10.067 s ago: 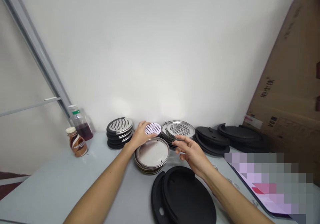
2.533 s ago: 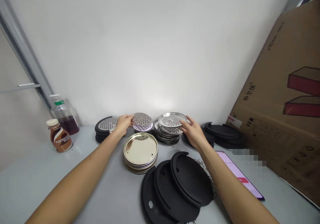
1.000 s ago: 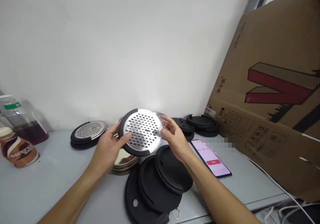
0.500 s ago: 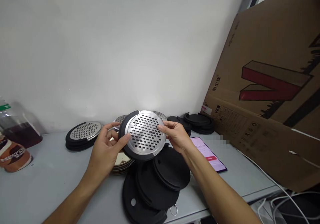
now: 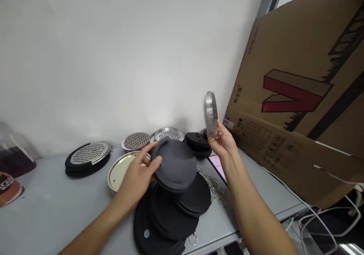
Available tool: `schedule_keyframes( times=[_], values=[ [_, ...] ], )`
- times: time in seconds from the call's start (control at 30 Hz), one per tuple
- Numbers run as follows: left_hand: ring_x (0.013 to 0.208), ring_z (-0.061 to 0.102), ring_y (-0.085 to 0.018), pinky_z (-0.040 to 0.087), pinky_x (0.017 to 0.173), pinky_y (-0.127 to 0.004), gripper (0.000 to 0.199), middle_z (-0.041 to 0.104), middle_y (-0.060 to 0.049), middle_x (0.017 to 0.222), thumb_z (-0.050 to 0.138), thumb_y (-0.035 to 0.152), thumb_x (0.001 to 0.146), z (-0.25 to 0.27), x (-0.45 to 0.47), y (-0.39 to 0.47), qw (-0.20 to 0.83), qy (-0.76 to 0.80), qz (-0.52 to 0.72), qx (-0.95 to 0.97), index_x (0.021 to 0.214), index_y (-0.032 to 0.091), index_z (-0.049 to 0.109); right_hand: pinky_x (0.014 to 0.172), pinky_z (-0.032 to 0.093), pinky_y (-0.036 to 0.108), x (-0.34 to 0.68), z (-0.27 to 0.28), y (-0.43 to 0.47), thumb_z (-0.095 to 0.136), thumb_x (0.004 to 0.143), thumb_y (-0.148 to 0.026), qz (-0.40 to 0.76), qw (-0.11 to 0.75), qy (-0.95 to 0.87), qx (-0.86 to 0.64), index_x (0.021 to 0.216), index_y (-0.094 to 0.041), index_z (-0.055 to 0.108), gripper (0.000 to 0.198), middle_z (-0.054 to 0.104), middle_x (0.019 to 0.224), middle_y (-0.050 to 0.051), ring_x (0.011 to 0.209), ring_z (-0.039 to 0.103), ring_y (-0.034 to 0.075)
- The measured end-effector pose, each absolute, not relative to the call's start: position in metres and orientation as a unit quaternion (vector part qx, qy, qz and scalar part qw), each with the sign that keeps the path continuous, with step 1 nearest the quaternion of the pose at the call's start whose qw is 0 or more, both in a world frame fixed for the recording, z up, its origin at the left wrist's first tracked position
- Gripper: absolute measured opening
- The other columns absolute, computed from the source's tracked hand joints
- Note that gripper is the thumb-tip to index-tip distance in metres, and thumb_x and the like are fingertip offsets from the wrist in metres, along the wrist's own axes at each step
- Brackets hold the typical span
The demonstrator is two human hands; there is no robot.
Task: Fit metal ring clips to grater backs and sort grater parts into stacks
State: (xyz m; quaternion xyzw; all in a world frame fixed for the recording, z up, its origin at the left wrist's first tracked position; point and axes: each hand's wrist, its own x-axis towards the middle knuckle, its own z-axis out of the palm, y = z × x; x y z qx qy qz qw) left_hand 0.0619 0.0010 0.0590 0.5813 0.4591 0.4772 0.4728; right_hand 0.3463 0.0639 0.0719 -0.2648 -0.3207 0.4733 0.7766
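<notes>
My left hand (image 5: 135, 177) grips a round black plastic holder (image 5: 178, 164) by its left edge, thumb on top. It hangs tilted above a fanned pile of black discs (image 5: 173, 213) on the table and is slightly blurred. Higher and to the right, my right hand (image 5: 224, 143) pinches a metal grater disc (image 5: 211, 110) at its lower rim. The disc stands nearly edge-on, so its face barely shows. Left of the black pile is a stack of pale gold round lids (image 5: 115, 171), partly behind my left hand.
Perforated metal discs (image 5: 170, 134) and a coarser grater disc (image 5: 137, 140) lie by the wall. At left sits a black stack topped with a grater disc (image 5: 91, 153). Small metal rings (image 5: 216, 186), a phone (image 5: 217, 166) and a large carton (image 5: 284, 133) occupy the right.
The grater disc has come out of the black holder. My right hand has carried it up and right, turning it edge-on, while my left hand keeps the holder, now lower. The view shifted slightly.
</notes>
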Motion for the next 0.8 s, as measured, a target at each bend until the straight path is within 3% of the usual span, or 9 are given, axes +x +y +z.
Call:
schedule_keyframes(
  times=[0.1, 0.17, 0.33, 0.5, 0.57, 0.63, 0.73, 0.8],
  values=[
    [0.059, 0.052, -0.014, 0.045, 0.056, -0.026, 0.047, 0.046, 0.004, 0.069, 0.057, 0.052, 0.086, 0.043, 0.09, -0.003, 0.437, 0.476, 0.376, 0.665, 0.129, 0.031, 0.059, 0.067, 0.06, 0.026, 0.354, 0.068, 0.069, 0.066, 0.084, -0.033, 0.485, 0.759, -0.339, -0.273, 0.076, -0.022, 0.065, 0.014, 0.069, 0.069, 0.0, 0.069, 0.068, 0.014],
    [0.067, 0.056, -0.019, 0.047, 0.065, -0.031, 0.043, 0.053, 0.001, 0.071, 0.051, 0.048, 0.09, 0.037, 0.1, -0.003, 0.37, 0.485, 0.345, 0.713, 0.128, 0.031, 0.061, 0.063, 0.06, 0.029, 0.349, 0.064, 0.071, 0.068, 0.082, -0.035, 0.5, 0.738, -0.353, -0.282, 0.077, -0.021, 0.065, 0.016, 0.069, 0.067, 0.001, 0.067, 0.068, 0.016],
    [0.1, 0.062, -0.03, 0.045, 0.09, -0.045, 0.041, 0.067, -0.012, 0.102, 0.04, 0.042, 0.095, 0.035, 0.098, 0.003, 0.239, 0.483, 0.298, 0.788, 0.126, 0.028, 0.063, 0.06, 0.06, 0.034, 0.314, 0.054, 0.069, 0.072, 0.076, -0.04, 0.543, 0.696, -0.364, -0.296, 0.079, -0.018, 0.066, 0.022, 0.072, 0.068, 0.005, 0.07, 0.071, 0.023],
    [0.1, 0.063, -0.032, 0.048, 0.088, -0.049, 0.045, 0.066, -0.014, 0.112, 0.045, 0.048, 0.094, 0.049, 0.076, 0.003, 0.219, 0.476, 0.286, 0.802, 0.13, 0.026, 0.057, 0.072, 0.059, 0.035, 0.271, 0.048, 0.055, 0.079, 0.07, -0.03, 0.596, 0.672, -0.328, -0.292, 0.097, -0.019, 0.068, 0.032, 0.076, 0.087, 0.005, 0.082, 0.072, 0.023],
    [0.099, 0.064, -0.029, 0.052, 0.084, -0.045, 0.054, 0.063, -0.013, 0.118, 0.055, 0.049, 0.089, 0.057, 0.067, -0.001, 0.255, 0.452, 0.333, 0.788, 0.138, 0.027, 0.048, 0.077, 0.058, 0.036, 0.254, 0.046, 0.048, 0.08, 0.069, -0.03, 0.605, 0.674, -0.311, -0.289, 0.102, -0.019, 0.068, 0.037, 0.076, 0.092, 0.004, 0.086, 0.071, 0.023],
    [0.113, 0.059, -0.028, 0.052, 0.092, -0.043, 0.07, 0.055, -0.012, 0.133, 0.063, 0.047, 0.085, 0.063, 0.062, -0.005, 0.283, 0.401, 0.386, 0.781, 0.146, 0.029, 0.034, 0.084, 0.056, 0.038, 0.238, 0.042, 0.041, 0.078, 0.071, -0.035, 0.601, 0.674, -0.317, -0.292, 0.104, -0.02, 0.068, 0.037, 0.075, 0.096, 0.004, 0.092, 0.07, 0.024],
    [0.136, 0.04, -0.029, 0.039, 0.11, -0.045, 0.083, 0.036, -0.01, 0.152, 0.066, 0.042, 0.084, 0.066, 0.063, -0.011, 0.248, 0.335, 0.422, 0.805, 0.152, 0.031, 0.019, 0.096, 0.05, 0.042, 0.219, 0.037, 0.029, 0.074, 0.075, -0.044, 0.567, 0.672, -0.358, -0.313, 0.105, -0.024, 0.07, 0.036, 0.074, 0.102, 0.004, 0.108, 0.064, 0.027],
    [0.142, 0.031, -0.031, 0.034, 0.114, -0.048, 0.087, 0.026, -0.01, 0.157, 0.068, 0.041, 0.083, 0.066, 0.067, -0.014, 0.184, 0.319, 0.41, 0.835, 0.153, 0.031, 0.017, 0.099, 0.048, 0.043, 0.213, 0.038, 0.019, 0.071, 0.076, -0.05, 0.56, 0.661, -0.39, -0.312, 0.106, -0.027, 0.07, 0.037, 0.072, 0.108, 0.004, 0.116, 0.059, 0.029]
  ],
)
